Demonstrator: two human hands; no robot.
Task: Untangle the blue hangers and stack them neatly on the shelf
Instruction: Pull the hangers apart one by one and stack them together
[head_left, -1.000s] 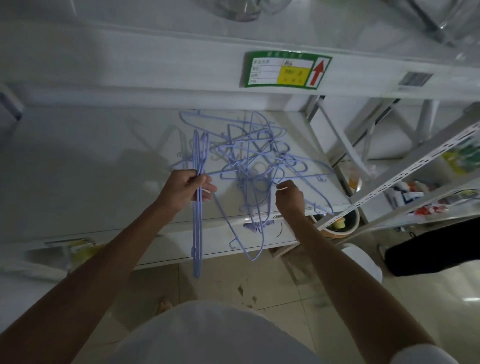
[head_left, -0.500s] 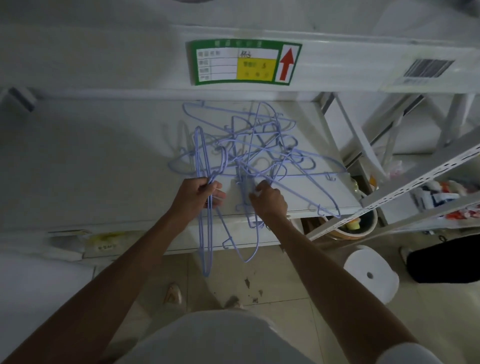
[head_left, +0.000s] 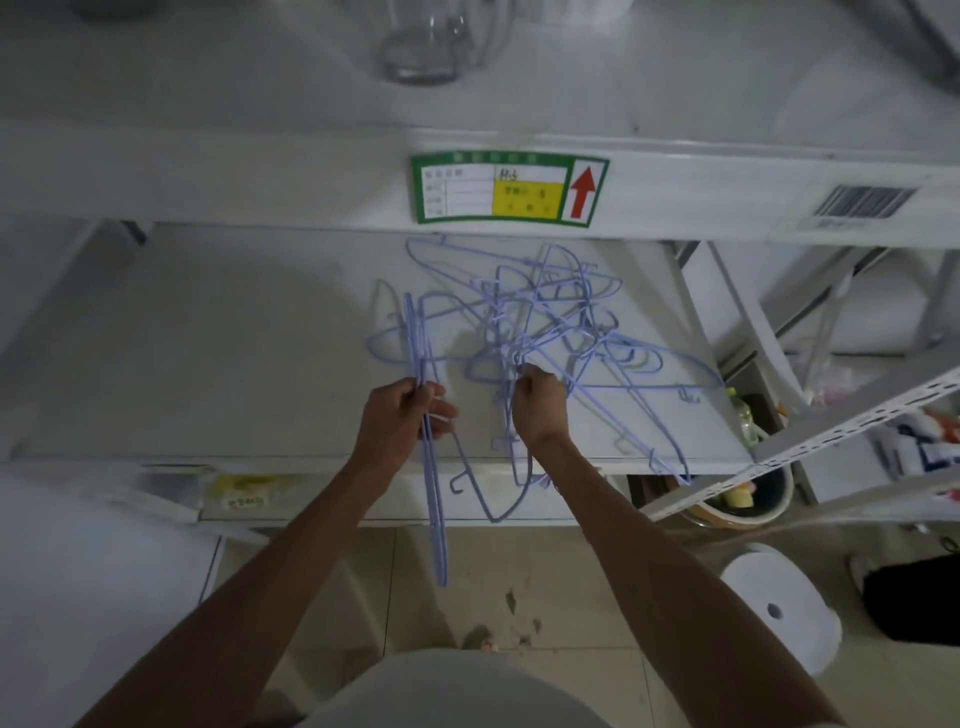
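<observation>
left hand (head_left: 402, 415) grips freed hangers (head_left: 434, 499), centre frame | right hand (head_left: 537, 402) closed on tangle (head_left: 545, 317) wire | light, springy, snag-prone; hold near hooks

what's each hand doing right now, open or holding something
Left hand: closed on a small bunch of separated hangers, held upright.
Right hand: closed on a wire of the tangled hangers on the shelf.

Dim light. White metal shelving (head_left: 208, 338), green label w/ red arrow (head_left: 509, 189) on upper shelf edge, barcode sticker (head_left: 865, 201) to its right. Beige tiled floor (head_left: 519, 587), stained. White round stool (head_left: 779, 608) at right, perforated shelf rail (head_left: 857, 421) above it.
</observation>
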